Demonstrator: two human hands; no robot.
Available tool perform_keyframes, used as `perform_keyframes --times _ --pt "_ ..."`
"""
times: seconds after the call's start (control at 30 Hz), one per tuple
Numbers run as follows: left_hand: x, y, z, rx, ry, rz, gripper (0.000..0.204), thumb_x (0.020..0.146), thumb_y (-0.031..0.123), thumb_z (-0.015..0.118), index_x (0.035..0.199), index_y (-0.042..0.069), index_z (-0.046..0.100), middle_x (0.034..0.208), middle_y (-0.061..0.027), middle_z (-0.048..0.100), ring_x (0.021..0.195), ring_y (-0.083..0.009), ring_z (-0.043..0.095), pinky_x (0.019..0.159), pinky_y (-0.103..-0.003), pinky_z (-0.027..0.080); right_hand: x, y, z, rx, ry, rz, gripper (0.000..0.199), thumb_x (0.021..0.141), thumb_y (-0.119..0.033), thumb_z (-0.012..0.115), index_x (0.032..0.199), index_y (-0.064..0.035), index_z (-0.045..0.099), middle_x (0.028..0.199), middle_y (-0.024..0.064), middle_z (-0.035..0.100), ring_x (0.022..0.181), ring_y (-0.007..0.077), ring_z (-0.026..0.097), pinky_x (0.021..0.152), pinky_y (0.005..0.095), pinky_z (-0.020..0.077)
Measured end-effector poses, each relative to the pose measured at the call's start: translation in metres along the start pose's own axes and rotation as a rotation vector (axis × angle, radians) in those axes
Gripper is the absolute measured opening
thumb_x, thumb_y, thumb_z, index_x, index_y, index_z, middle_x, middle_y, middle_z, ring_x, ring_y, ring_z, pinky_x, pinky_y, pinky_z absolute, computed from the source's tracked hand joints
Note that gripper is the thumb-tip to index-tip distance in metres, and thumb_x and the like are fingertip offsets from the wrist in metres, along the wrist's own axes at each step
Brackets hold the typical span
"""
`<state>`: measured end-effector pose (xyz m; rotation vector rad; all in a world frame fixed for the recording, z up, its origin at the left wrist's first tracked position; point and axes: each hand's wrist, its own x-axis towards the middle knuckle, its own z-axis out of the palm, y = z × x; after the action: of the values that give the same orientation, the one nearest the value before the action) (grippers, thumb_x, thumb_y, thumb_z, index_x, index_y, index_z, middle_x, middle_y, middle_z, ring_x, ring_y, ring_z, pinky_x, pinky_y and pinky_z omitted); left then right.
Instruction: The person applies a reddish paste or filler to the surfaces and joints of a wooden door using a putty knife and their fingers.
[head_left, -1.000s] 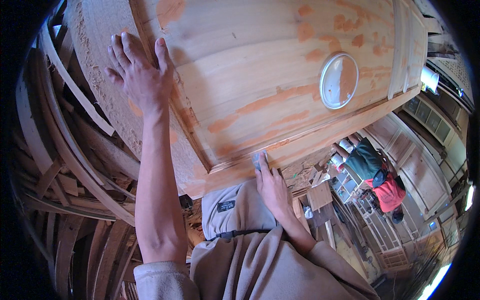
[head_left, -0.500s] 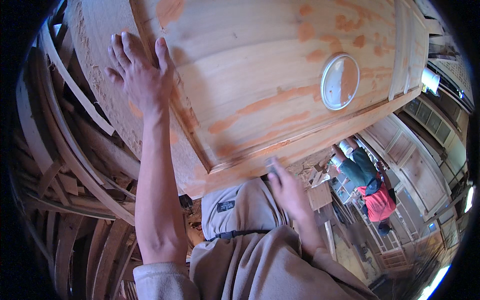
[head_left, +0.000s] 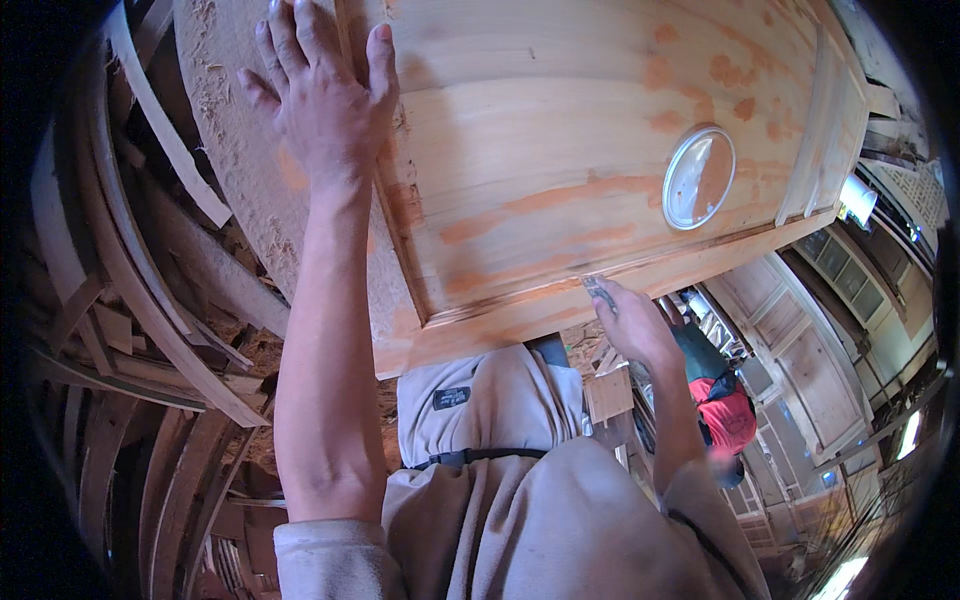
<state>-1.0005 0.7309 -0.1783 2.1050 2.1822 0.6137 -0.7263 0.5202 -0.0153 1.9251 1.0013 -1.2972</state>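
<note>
My left hand (head_left: 325, 105) rests with spread fingers on the wooden door panel (head_left: 520, 120), across its frame and the raised moulding. In my right hand (head_left: 638, 325) is a small grey putty knife (head_left: 598, 290), its tip touching the moulding along the panel's near edge. Orange filler lies in streaks and patches over the pale wood. A round, white-rimmed lid (head_left: 699, 178) with orange filler in it sits on the panel, beyond and to the right of the knife.
Curved wood offcuts (head_left: 150, 270) are piled at the left. On the right, a person in a red shirt (head_left: 727, 415) is near leaning wooden doors (head_left: 790, 345). A white container (head_left: 857, 198) stands past the panel's far right end. Wood pieces (head_left: 608, 395) lie below the near edge.
My right hand has moved up and right, from beside the panel's near edge to its moulding, with the putty knife. The view has shifted a little. My left hand stays on the frame.
</note>
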Motion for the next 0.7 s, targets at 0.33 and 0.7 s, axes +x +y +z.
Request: perform_keyframes --times 0.33,0.7 --pt "0.001 -0.002 -0.001 -0.046 0.009 -0.018 0.074 0.093 0.059 0.053 0.146 0.008 0.043 0.154 -0.0144 0.040 0.145 -0.0327 0.032 0.115 -0.062 0.017 0.000 -0.006 0.003 -0.028 0.004 -0.059 0.047 0.094 -0.025 0.053 0.135 -0.0017 0.054 0.103 0.0319 0.066 0.101 0.0473 0.063 0.089 0.0526 0.0492" --pt "0.001 -0.002 0.001 -0.047 0.003 -0.038 0.074 0.092 0.059 0.055 0.145 0.008 0.044 0.154 -0.0145 0.038 0.146 -0.0320 0.030 0.115 -0.063 0.017 0.010 -0.012 0.001 -0.071 -0.105 -0.060 0.047 0.095 -0.027 0.054 0.132 0.0008 0.056 0.113 0.0297 0.065 0.107 0.0458 0.061 0.093 0.0483 0.0491"
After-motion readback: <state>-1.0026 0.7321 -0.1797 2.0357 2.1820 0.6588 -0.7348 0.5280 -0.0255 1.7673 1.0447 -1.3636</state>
